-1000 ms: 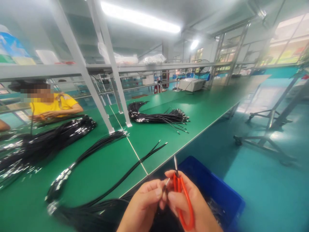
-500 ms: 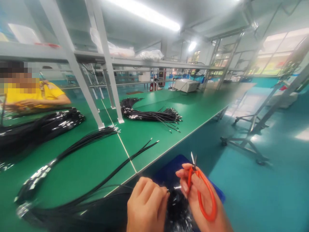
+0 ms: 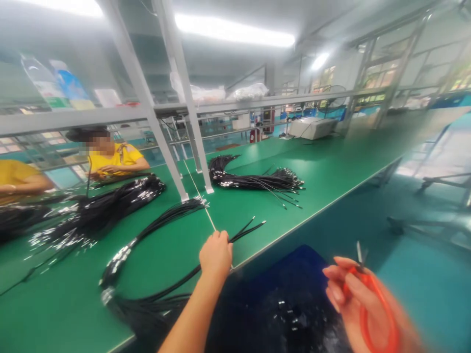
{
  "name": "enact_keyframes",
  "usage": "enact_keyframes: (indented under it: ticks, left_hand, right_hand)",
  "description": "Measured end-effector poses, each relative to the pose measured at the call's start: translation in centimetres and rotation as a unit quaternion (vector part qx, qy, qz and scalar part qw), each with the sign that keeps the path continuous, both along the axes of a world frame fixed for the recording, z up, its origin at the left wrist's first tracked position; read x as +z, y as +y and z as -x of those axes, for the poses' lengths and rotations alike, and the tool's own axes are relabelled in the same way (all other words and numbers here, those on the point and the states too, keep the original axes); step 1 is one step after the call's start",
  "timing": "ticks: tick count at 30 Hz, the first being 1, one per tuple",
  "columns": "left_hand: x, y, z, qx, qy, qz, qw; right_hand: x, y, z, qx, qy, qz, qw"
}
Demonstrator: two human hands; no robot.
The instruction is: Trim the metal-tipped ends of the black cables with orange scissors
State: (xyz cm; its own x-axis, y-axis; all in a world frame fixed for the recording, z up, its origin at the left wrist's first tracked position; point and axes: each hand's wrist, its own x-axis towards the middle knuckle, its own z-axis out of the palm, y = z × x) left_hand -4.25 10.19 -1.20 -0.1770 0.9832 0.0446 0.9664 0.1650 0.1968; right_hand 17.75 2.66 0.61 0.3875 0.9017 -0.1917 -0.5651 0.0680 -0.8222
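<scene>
My left hand (image 3: 216,255) is closed around black cables (image 3: 180,282) near the front edge of the green table (image 3: 290,215). Two cable ends with light tips stick out beyond its fingers. At the lower right, my right hand (image 3: 356,299) holds scissors (image 3: 380,314) with orange handles, blades pointing up. Below and between the hands is a dark blue bin (image 3: 305,260) with small shiny bits and dark material inside. A curved bundle of black cables (image 3: 165,218) with silvery ends lies left of my left hand.
Another cable bundle (image 3: 253,181) lies farther back by the metal shelf posts (image 3: 198,142). Large cable piles (image 3: 121,201) cover the left side, where two people in yellow sit. A white box (image 3: 312,127) stands behind.
My left hand has moved forward and up from beside the scissors to the cables on the table. My right hand keeps the scissors. The view has turned left.
</scene>
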Motion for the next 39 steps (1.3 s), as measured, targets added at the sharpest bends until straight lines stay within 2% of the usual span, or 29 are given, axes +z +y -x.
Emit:
enact_keyframes:
  ticks: [4, 6, 8, 11, 14, 17, 20, 23, 25, 27, 31, 34, 37, 39]
  left_hand:
    - [-1.0, 1.6, 2.1, 0.026, -0.013, 0.016, 0.999]
    - [-0.7, 1.7, 2.7, 0.032, -0.045, 0.010, 0.998]
    - [0.3, 1.4, 2.7, 0.020, -0.099, 0.000, 0.995]
    - [2.4, -0.1, 0.9, -0.062, -0.199, -0.008, 0.978]
    - [3.7, -3.0, -2.4, -0.151, -0.265, -0.014, 0.952]
    - [3.1, -6.1, -5.3, -0.227, -0.346, -0.002, 0.910]
    - [1.7, -7.8, -6.2, -0.242, -0.375, -0.006, 0.895]
    - [1.2, -8.0, -5.0, -0.199, -0.337, -0.054, 0.919]
    - [1.4, -7.6, -3.6, -0.168, -0.255, -0.067, 0.950]
    - [1.8, -6.9, -2.2, -0.152, -0.181, -0.042, 0.971]
    - [2.0, -5.5, -1.2, -0.159, -0.094, 0.032, 0.982]
    - [0.5, -4.6, -2.6, -0.183, -0.033, 0.102, 0.977]
    - [-2.3, -3.7, -5.0, -0.205, -0.003, 0.160, 0.966]
    - [-3.9, -3.2, -6.3, -0.191, 0.003, 0.182, 0.965]
  right_hand:
    - [0.2, -0.1, 0.1, 0.012, 0.006, 0.000, 1.000]
    - [-0.1, -0.1, 0.1, 0.012, -0.005, 0.000, 1.000]
    - [-0.6, -0.1, 0.3, 0.017, -0.024, 0.003, 1.000]
    - [-1.8, -0.2, 0.9, 0.041, -0.041, 0.006, 0.998]
    - [-2.9, -0.4, 1.6, 0.073, -0.047, 0.001, 0.996]
    - [-3.1, -1.1, 2.3, 0.111, -0.056, 0.001, 0.992]
    - [-2.5, -1.7, 3.0, 0.142, -0.011, -0.019, 0.990]
    - [-1.6, -1.4, 3.5, 0.141, 0.021, -0.040, 0.989]
    - [-1.0, -0.9, 3.0, 0.096, 0.026, -0.050, 0.994]
    - [-0.5, -0.5, 2.0, 0.057, 0.021, -0.047, 0.997]
    - [0.3, -0.8, 0.0, 0.020, 0.017, -0.043, 0.999]
    - [0.4, -1.3, -0.1, 0.025, 0.019, -0.037, 0.999]
    - [0.2, -1.6, 0.7, 0.052, 0.023, -0.036, 0.998]
    - [0.3, -1.7, 0.9, 0.068, 0.023, -0.034, 0.997]
